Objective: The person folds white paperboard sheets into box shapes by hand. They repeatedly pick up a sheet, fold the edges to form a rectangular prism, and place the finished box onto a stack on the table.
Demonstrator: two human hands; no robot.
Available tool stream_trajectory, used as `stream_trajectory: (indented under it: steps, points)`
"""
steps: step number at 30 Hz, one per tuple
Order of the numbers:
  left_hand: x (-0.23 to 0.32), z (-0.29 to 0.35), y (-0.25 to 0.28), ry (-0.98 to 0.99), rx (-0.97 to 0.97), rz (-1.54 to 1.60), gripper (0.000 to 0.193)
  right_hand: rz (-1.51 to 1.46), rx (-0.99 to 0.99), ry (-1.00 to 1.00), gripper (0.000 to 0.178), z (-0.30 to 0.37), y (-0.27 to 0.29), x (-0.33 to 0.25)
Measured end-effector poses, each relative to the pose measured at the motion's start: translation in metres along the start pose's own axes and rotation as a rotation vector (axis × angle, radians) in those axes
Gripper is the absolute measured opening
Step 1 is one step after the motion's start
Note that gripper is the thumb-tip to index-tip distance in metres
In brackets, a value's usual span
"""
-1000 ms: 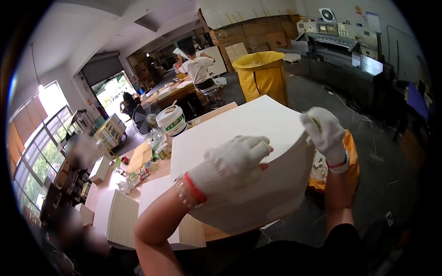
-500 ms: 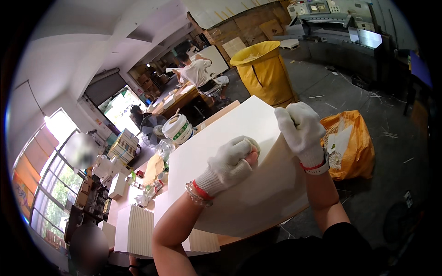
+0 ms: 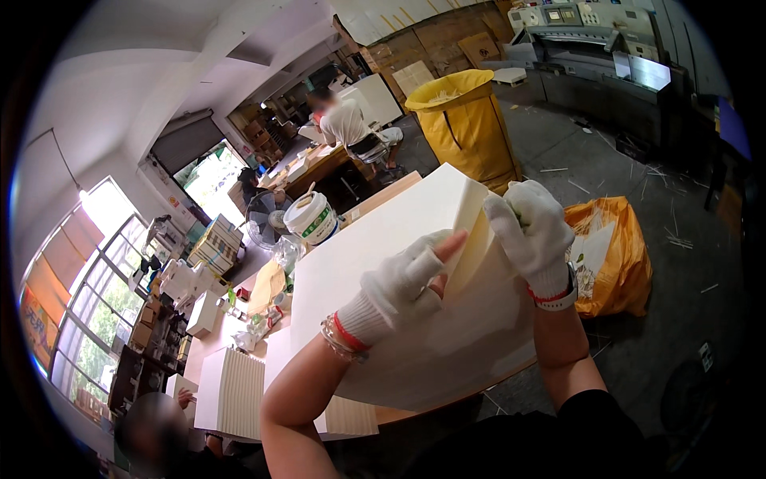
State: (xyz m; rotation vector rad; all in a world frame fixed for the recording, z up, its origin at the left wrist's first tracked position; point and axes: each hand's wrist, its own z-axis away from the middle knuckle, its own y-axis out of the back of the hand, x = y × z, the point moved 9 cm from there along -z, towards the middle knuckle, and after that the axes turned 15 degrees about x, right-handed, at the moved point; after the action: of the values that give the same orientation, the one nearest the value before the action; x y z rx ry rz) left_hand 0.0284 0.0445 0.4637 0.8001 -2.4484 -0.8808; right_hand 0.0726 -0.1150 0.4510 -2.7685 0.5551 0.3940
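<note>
A large stack of white sheets [image 3: 375,215] lies before me, its right side bent upward and showing a cream edge. My left hand [image 3: 399,279], in a white glove with bare finger and thumb tips, rests on the stack beside the bent edge. Its forefinger and thumb stand apart, with nothing plainly gripped. My right hand [image 3: 533,235], also gloved, is closed on the raised edge of the sheets at the right. How many sheets it holds is hidden. Red bands show at both glove cuffs.
Left of the stack are ridged white piles [image 3: 231,395], a white bucket [image 3: 311,217] and small clutter. Beyond stands a yellow bag [image 3: 463,132]; an orange bag [image 3: 618,263] of scraps sits at right. One person [image 3: 347,124] sits far off, another [image 3: 155,431] at lower left.
My left forefinger and thumb have spread from a closed pinch. The bent sheet edge shows more of its cream side. My right hand has shifted slightly right.
</note>
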Motion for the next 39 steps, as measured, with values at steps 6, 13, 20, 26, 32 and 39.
stream_trajectory:
  steps: [6,13,20,26,32,39]
  points:
    - [-0.01,0.002,-0.009,0.058,-0.082,0.126,0.041,-0.004,0.048,0.086,0.017,-0.004,0.002,-0.012]
    - [-0.02,0.006,-0.008,0.124,-0.082,0.11,0.043,-0.016,0.009,0.035,0.007,0.0,0.002,0.001]
    - [-0.015,0.003,-0.009,0.103,-0.151,0.057,0.043,-0.01,0.014,-0.064,0.024,-0.002,0.001,0.002]
    - [-0.01,0.001,-0.01,0.156,-0.126,0.109,0.041,-0.035,0.049,-0.013,0.015,0.0,0.002,0.001]
    - [-0.009,0.001,-0.007,0.156,-0.101,0.096,0.041,0.001,0.042,0.037,0.013,0.0,0.002,-0.002]
    - [-0.009,0.001,-0.014,0.107,-0.192,0.107,0.044,0.017,-0.004,0.093,0.01,0.0,0.001,-0.008]
